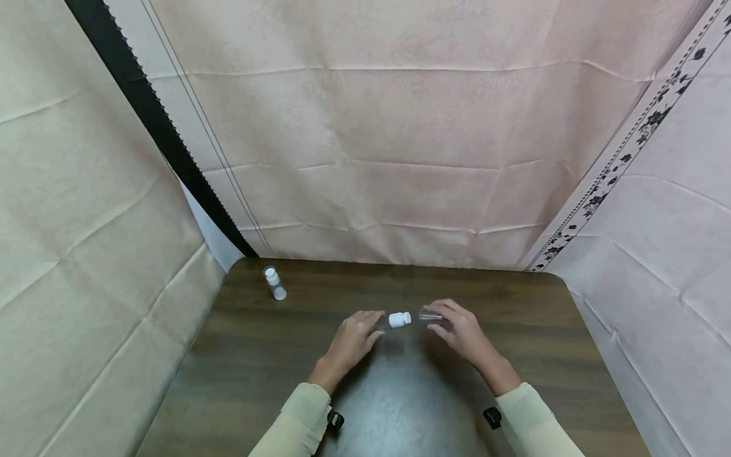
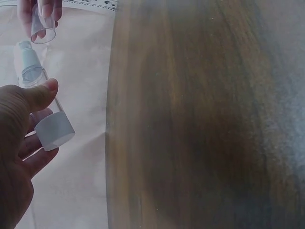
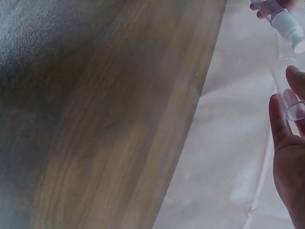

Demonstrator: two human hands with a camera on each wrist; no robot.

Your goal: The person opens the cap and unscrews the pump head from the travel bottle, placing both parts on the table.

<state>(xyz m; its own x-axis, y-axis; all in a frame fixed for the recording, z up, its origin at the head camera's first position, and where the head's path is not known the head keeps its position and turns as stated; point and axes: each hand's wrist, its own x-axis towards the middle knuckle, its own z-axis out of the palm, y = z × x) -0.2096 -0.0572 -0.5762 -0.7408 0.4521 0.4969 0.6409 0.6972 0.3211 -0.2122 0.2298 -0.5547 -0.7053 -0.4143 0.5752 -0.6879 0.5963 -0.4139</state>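
Note:
My left hand grips a small clear pump bottle around its body, with the white pump head pointing toward the right hand. The white base of this bottle shows below the thumb in the left wrist view. Between fingers and thumb, my right hand pinches a clear, hollow cap. Its rim faces the pump head, with a short gap separating the two. In the right wrist view, the transparent cap has nothing visible inside it.
Another small bottle with white parts is near the far left corner of the brown wooden table. Pale creased cloths hang behind the table and along both sides.

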